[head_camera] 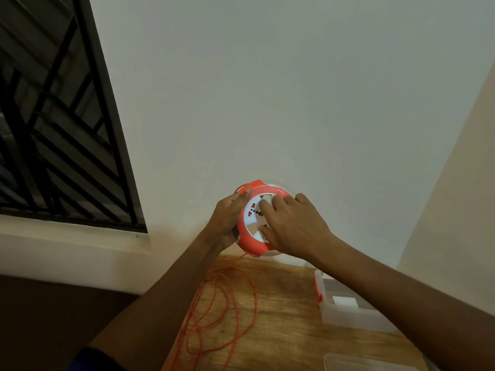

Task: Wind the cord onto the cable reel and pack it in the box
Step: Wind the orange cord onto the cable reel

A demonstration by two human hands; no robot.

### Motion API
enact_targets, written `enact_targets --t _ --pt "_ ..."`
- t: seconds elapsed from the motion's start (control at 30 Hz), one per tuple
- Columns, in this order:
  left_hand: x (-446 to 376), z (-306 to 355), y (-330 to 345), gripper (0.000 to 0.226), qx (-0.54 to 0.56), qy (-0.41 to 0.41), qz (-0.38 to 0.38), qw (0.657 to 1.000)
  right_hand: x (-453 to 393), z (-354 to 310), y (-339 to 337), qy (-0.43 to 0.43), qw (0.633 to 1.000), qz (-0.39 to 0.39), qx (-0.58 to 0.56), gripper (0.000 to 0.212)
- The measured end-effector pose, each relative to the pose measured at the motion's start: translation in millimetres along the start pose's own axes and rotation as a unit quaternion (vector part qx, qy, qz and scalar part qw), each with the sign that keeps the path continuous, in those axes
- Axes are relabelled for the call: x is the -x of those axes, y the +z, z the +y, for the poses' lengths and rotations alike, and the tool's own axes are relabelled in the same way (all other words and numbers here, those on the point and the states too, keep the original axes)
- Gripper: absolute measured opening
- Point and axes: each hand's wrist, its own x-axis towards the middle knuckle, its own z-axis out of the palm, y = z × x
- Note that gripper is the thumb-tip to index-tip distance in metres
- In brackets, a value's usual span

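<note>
I hold a round orange and white cable reel (pixel 250 238) up in front of the wall, its socket face toward me. My left hand (pixel 227 219) grips its left rim, thumb on the top edge. My right hand (pixel 293 226) lies flat on the white centre disc, fingers spread over the sockets. The orange cord (pixel 214 311) hangs from the reel's lower edge and lies in loose loops on the wooden table (pixel 284 330). A clear plastic box (pixel 345 310) with an orange latch stands open at the right, partly hidden by my right forearm.
A clear lid (pixel 367 364) lies at the table's near right corner. A barred window (pixel 59 124) fills the left side above a white sill. A pale wall stands right behind the table, and another wall closes the right side.
</note>
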Motion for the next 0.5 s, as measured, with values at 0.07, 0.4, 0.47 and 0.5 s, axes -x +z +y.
enact_targets --t 0.07,0.4,0.47,0.5 --pt "-0.8 0.7 -4.0 0.046 -0.001 -0.002 -0.012 1.000 -0.4 8.3 0.0 -0.069 0.997 -0.006 0.013 0.063" --pt "-2.2 -7.7 -4.9 0.050 -0.012 -0.020 -0.032 0.999 2.8 17.2 -16.2 -0.201 0.973 -0.052 0.102 0.072" --pt "-2.1 -6.6 -4.8 0.052 -0.013 -0.018 -0.040 0.999 3.8 14.1 -15.3 -0.197 0.973 -0.053 0.104 0.074" --pt "-2.7 -6.8 -5.0 0.053 -0.014 -0.018 -0.042 0.999 3.0 13.1 -14.7 -0.188 0.975 -0.052 0.110 0.076"
